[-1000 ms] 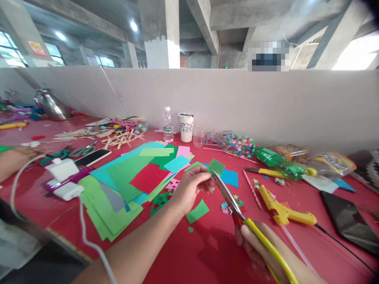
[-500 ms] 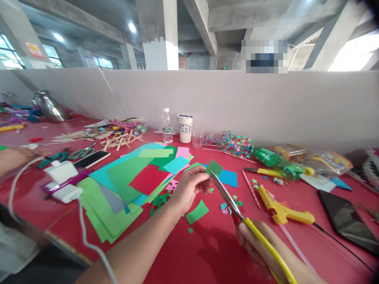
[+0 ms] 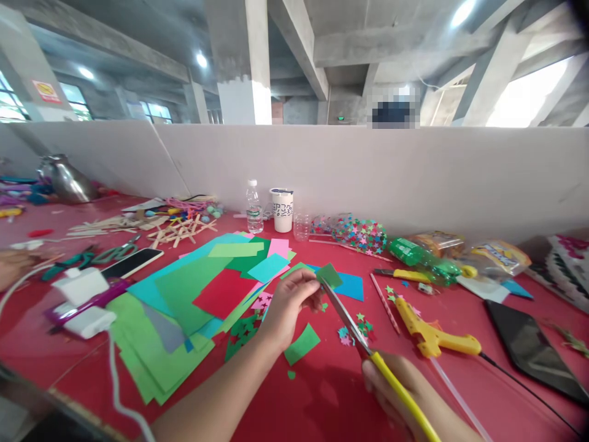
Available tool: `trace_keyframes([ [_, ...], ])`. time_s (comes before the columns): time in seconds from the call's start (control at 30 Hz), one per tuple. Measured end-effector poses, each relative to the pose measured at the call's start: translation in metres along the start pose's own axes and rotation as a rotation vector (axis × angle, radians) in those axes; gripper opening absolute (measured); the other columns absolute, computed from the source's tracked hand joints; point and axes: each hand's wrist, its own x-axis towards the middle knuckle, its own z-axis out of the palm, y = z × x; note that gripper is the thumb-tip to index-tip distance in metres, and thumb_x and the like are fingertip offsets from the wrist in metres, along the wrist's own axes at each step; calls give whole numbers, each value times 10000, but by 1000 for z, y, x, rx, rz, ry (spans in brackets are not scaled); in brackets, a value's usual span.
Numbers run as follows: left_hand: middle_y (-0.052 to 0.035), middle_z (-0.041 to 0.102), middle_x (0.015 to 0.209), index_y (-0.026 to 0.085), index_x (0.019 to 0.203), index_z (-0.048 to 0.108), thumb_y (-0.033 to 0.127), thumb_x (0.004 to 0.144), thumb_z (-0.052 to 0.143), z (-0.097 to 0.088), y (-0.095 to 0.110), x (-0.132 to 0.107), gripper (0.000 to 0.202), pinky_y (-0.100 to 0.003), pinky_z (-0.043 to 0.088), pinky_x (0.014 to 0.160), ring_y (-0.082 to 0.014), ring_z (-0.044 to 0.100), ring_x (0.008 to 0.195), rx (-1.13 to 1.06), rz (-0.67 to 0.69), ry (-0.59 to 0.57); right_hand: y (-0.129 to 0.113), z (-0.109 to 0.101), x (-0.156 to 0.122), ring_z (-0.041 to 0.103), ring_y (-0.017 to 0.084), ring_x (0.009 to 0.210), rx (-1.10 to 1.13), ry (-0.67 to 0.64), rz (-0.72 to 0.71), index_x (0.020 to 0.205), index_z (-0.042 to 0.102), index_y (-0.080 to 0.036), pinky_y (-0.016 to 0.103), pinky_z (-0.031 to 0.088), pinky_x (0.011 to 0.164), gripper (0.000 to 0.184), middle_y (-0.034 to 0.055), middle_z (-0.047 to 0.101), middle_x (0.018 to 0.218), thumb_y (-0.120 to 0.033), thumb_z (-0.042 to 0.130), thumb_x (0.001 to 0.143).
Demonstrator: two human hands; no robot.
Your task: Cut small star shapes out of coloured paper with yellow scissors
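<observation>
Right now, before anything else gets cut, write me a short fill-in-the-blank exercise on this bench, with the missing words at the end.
1. The right hand holds scissors whose handle is mainly ____.
2. The small piece in the left hand is ____.
3. In the picture, the white cup stands to the ____ of the white-capped bottle.
4. The glue gun lies on a table whose surface is ____.

Missing words: yellow; green; right; red.

2 bare hands [image 3: 288,304] with 2 bare forearms [image 3: 221,387], smooth and rounded, narrower at the wrists [image 3: 272,342]
</observation>
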Motion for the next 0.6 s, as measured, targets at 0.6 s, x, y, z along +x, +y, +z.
trace_keyframes([
  [0.6, 37, 537, 537, 185, 684, 568, 247, 776, 580, -1, 9, 1, 112, -220, 401, 509, -102, 494, 491, 228, 88, 10, -9, -8, -3, 366, 85, 429, -73, -96, 165, 710, 508, -186, 222, 288, 410, 631, -49, 419, 540, -814, 496, 654],
])
